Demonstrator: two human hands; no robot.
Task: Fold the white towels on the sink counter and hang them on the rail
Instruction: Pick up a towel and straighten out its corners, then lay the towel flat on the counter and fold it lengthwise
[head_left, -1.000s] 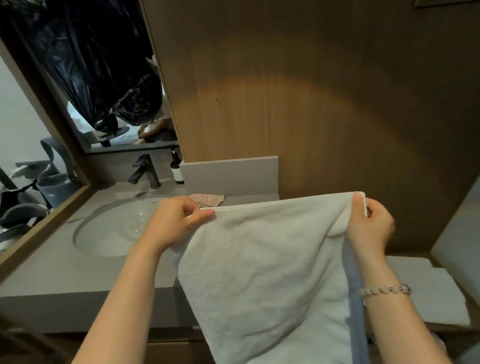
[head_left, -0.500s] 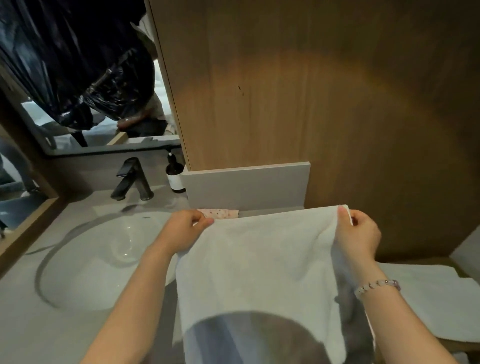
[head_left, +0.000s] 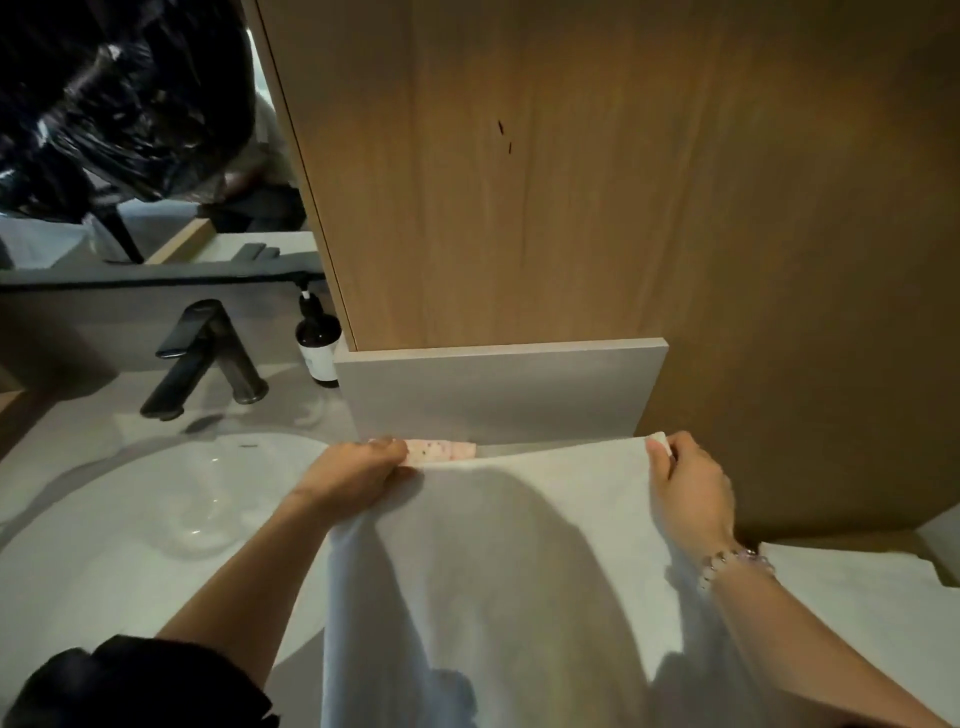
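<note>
Two hands hold one white towel (head_left: 519, 571) stretched by its top edge, just in front of the low grey upstand (head_left: 498, 389) at the back of the sink counter (head_left: 78, 431). The left hand (head_left: 353, 478) has its fingers curled over the towel's top left corner, knuckles up, gripping the cloth beneath them. The right hand (head_left: 691, 493) pinches the top right corner between thumb and fingertips, and a small tab of the corner pokes out above the thumb. From that taut edge the towel falls towards the person, spread wide over the counter's right part and beyond its front edge, with a broad shadow across its middle. A beaded bracelet (head_left: 735, 564) sits on the right wrist, and a black sleeve (head_left: 140, 686) shows at the lower left. A second white towel (head_left: 857, 597) lies flat to the right, beside the held one. Just behind the towel's top edge, touching the left fingertips, lies a pink spotted cloth (head_left: 441, 449). To the left are the round basin (head_left: 156, 499), a dark tap (head_left: 208, 358) and a brown pump bottle (head_left: 318, 345) standing against the wooden wall panel (head_left: 623, 182).
</note>
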